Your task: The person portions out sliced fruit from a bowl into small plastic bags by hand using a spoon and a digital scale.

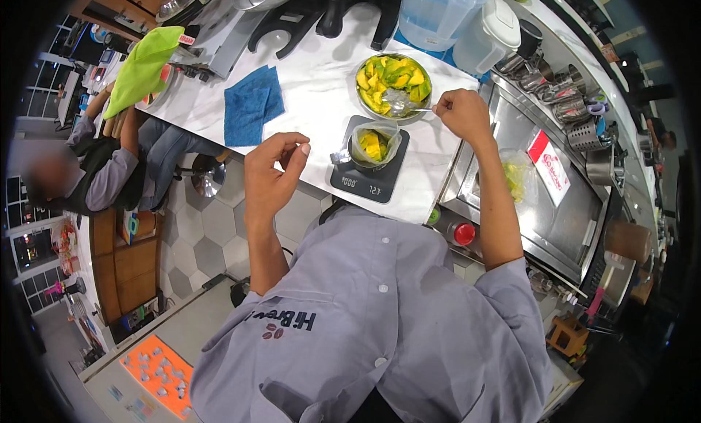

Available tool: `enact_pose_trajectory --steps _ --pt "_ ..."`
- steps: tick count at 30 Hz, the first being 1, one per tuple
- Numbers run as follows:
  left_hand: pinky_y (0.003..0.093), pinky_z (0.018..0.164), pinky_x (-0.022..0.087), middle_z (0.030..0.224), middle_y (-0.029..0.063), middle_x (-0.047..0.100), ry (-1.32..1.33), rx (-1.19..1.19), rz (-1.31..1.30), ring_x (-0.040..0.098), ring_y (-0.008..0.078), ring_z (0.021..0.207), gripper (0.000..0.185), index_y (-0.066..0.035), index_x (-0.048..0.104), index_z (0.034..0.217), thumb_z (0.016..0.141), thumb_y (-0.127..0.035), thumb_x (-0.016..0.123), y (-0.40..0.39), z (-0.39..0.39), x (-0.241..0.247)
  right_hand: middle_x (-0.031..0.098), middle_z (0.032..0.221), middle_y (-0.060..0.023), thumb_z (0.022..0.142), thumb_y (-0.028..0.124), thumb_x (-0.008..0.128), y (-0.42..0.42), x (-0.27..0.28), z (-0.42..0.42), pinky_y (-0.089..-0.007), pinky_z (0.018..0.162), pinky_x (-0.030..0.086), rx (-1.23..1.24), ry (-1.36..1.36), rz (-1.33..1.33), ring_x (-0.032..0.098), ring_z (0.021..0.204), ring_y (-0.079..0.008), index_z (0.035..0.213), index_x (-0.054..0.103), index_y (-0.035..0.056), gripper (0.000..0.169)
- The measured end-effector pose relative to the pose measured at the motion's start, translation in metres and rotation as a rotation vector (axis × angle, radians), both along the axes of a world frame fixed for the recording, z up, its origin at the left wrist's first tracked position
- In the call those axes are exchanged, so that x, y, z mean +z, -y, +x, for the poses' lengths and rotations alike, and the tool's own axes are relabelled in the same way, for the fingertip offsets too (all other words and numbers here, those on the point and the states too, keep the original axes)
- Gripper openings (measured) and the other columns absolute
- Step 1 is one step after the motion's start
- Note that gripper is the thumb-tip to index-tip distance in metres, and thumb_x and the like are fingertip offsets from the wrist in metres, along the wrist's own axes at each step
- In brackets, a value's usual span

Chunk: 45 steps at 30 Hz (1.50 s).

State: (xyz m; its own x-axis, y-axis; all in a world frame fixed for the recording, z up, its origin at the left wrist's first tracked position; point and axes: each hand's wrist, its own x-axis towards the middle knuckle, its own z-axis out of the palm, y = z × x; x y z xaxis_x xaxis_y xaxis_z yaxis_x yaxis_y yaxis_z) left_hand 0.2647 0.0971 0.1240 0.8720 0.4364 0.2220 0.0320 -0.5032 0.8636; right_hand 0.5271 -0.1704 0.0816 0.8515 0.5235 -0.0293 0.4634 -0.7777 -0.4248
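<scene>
My right hand (463,115) grips the handle end of a metal spoon (401,103), whose bowl rests among yellow-green avocado pieces (395,74) in a round metal bowl (360,97). Nearer to me, a metal cup lined with a clear plastic bag (390,131) holds more avocado pieces (373,145). That cup stands on a black digital scale (361,185) with a lit display. My left hand (278,173) is raised left of the scale, fingers curled with thumb and forefinger near each other; nothing shows between them. A folded blue cloth (253,106) lies on the counter beyond it.
Clear plastic pitchers (446,17) stand behind the bowl. Right of the counter, a steel sink area (547,226) holds a plastic bag (515,173) and a red-white packet (549,168). Metal cups (569,108) line the right. A seated co-worker (112,173) is at left, near a green cloth (143,69).
</scene>
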Motion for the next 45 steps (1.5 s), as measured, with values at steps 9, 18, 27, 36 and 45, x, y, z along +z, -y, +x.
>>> enact_pose_trajectory --steps 9,18,27,36,45 --pt "0.0231 0.056 0.042 0.074 0.0025 0.067 0.074 0.001 0.016 0.054 0.0071 0.062 0.009 -0.001 0.073 0.098 0.091 -0.006 0.072 -0.002 0.004 0.002 0.074 0.078 -0.0134 0.080 0.027 0.077 0.030 0.023 0.013 -0.0394 0.070 0.054 -0.032 0.035 0.095 0.071 0.073 -0.0302 0.082 0.078 0.0065 0.021" --pt "0.0243 0.056 0.041 0.074 0.0028 0.065 0.067 -0.029 0.014 0.053 0.0083 0.061 0.007 -0.001 0.072 0.095 0.090 -0.006 0.073 0.005 0.008 0.002 0.070 0.073 -0.0085 0.082 0.010 0.078 0.058 0.131 -0.064 -0.0294 0.061 0.049 0.059 0.166 0.421 0.065 0.062 -0.0184 0.085 0.075 0.0025 0.009" --pt "0.0239 0.056 0.042 0.075 0.0022 0.066 0.075 -0.036 0.033 0.052 0.0079 0.061 0.006 -0.002 0.073 0.095 0.091 -0.006 0.073 0.005 0.009 0.004 0.061 0.071 -0.0007 0.067 0.004 0.079 0.033 0.138 -0.105 -0.0324 0.049 0.036 0.515 0.825 0.226 0.051 0.057 -0.0166 0.083 0.073 0.0078 0.017" --pt "0.0228 0.060 0.043 0.076 0.0020 0.068 0.056 -0.011 0.037 0.055 0.0062 0.065 0.010 -0.001 0.073 0.099 0.092 -0.008 0.073 0.002 -0.001 0.007 0.063 0.072 0.0005 0.067 0.005 0.079 0.037 0.133 -0.106 -0.0306 0.049 0.033 0.519 0.918 0.255 0.051 0.057 -0.0144 0.084 0.074 0.0076 0.018" --pt "0.0219 0.055 0.041 0.072 0.0009 0.066 0.109 -0.002 0.014 0.053 0.0050 0.061 0.009 0.000 0.073 0.098 0.092 -0.007 0.073 0.006 -0.004 0.004 0.069 0.075 -0.0028 0.087 0.005 0.080 0.054 0.114 -0.101 -0.0231 0.057 0.042 -0.017 0.331 0.703 0.058 0.064 -0.0055 0.089 0.076 0.0005 0.007"
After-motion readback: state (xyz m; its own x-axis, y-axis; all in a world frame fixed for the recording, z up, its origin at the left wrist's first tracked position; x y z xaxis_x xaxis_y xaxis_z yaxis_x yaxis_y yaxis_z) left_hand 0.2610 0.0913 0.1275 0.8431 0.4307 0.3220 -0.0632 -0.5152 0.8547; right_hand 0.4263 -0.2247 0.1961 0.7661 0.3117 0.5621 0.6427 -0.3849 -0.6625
